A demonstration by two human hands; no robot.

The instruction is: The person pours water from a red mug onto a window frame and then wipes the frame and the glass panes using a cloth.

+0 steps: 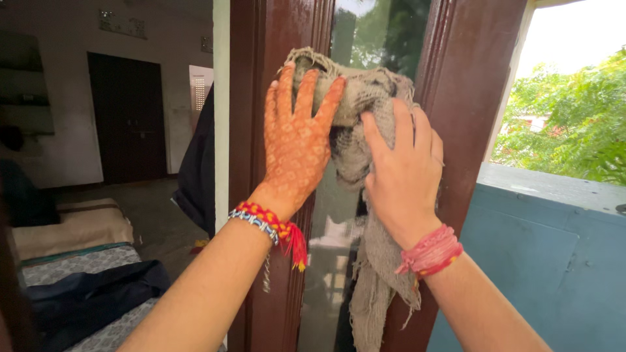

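Observation:
A frayed grey-beige cloth (365, 98) is pressed against the glass pane (375, 32) of a dark brown wooden door (277, 32). My left hand (297, 140), patterned with orange henna, lies flat on the upper left part of the cloth with its fingers spread. My right hand (404, 173) grips the bunched middle of the cloth just to the right. The cloth's loose end (372, 287) hangs down along the pane below my right wrist. Both wrists carry red thread bands.
The door's right wooden upright (466, 78) stands beside a blue low wall (548, 241) with green trees beyond it. To the left lie a room with a dark double door (127, 117), a bed with folded bedding (78, 228) and dark cloth.

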